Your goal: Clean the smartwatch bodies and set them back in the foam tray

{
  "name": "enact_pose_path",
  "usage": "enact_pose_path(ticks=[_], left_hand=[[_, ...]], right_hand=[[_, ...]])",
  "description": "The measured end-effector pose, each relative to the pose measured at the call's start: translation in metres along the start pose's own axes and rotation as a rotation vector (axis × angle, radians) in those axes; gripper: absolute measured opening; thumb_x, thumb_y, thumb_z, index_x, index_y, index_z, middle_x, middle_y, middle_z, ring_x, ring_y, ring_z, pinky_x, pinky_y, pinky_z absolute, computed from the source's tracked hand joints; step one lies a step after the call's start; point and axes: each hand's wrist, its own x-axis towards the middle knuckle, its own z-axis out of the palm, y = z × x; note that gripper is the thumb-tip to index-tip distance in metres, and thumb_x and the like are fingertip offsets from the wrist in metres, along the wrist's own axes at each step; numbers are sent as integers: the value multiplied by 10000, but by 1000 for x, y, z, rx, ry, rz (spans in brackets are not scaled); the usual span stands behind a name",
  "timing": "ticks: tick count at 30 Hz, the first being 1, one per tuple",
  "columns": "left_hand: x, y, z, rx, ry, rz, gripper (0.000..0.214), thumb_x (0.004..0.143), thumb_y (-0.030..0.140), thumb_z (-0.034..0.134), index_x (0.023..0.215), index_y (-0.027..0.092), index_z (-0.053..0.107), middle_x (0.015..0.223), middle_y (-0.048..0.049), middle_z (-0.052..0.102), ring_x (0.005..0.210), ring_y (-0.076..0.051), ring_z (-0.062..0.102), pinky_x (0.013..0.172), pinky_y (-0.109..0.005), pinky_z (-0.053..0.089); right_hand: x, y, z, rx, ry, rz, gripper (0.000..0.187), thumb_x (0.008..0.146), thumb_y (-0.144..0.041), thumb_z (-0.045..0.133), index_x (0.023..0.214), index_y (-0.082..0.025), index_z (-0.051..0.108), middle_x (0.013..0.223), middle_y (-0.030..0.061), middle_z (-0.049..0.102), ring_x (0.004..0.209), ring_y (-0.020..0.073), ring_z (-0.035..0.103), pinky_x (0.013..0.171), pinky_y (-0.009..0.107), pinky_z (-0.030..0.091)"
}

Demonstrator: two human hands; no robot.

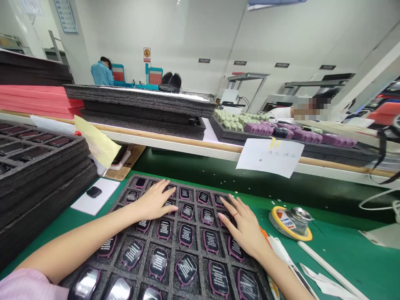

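Note:
A grey foam tray (200,261) with square pockets lies before me, full of smartwatch bodies with purple frames. Their dark screens carry white print, as on the smartwatch (211,241) near the tray's middle. My left hand (156,201) rests over the far left pockets, fingers spread and covering some of the watches there. Over the right-hand column is my right hand (242,227), its fingers also apart, near another smartwatch (218,200). Neither hand grips anything that I can see. A few watches sit turned in their pockets, such as the tilted smartwatch (186,269).
Stacked foam trays (46,175) rise at the left, beside a white pad (96,196) bearing a dark watch body. Right of my tray stand a yellow-rimmed dish (290,224) and white strips (333,266). A shelf (187,148) crosses behind; co-workers sit beyond.

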Motion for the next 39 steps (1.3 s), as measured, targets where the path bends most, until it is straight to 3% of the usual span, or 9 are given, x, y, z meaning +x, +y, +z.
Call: enact_pose_path(ticks=[5,9,13,17,21,31,39], left_hand=[[2,-5,11,52,40,0,708,920,668,506,1414,163,561,1644,-193,264,1552,-381,128,1245,-580,130],[-1,-5,10,73,71,-14,688,937,652,489,1435,180,538,1644,-178,277,1552,-365,153,1247,-570,153],[-2,1,7,77,91,-20,716,932,650,500,1455,161,511,1629,-185,313,1547,-355,189,1252,-551,167],[-2,6,8,66,81,-30,741,919,659,515,1432,124,534,1599,-218,357,1533,-379,225,1244,-571,185],[2,11,9,69,37,-33,781,914,656,522,1449,87,510,1592,-260,337,1524,-416,221,1225,-607,202],[19,29,17,127,-80,14,748,899,655,562,1492,205,483,1643,-212,248,1531,-429,159,1220,-614,206],[4,36,4,177,-102,-2,847,907,712,484,1527,140,409,1635,-243,242,1542,-396,151,1231,-597,211]], right_hand=[[4,-9,-4,16,-41,-40,645,992,-595,389,1512,-219,464,1567,150,456,1478,336,379,1171,593,350],[10,-25,-2,35,-87,-79,657,991,-608,382,1521,-226,454,1562,156,460,1485,324,368,1190,578,327],[18,-39,1,46,-120,-105,618,979,-624,404,1495,-295,493,1588,131,428,1495,356,337,1181,640,288],[20,-42,-1,60,-132,-108,611,979,-613,413,1474,-273,525,1593,134,418,1495,372,330,1179,662,274],[14,-36,-5,78,-121,-93,635,999,-579,391,1513,-214,465,1591,150,417,1503,338,327,1205,613,277],[-1,-32,-2,87,-139,-101,603,1006,-538,415,1513,-214,454,1566,174,449,1483,352,363,1163,636,340],[-22,-44,-23,103,-145,-184,646,1003,-549,410,1570,-244,357,1607,115,400,1511,349,302,1192,636,302]])
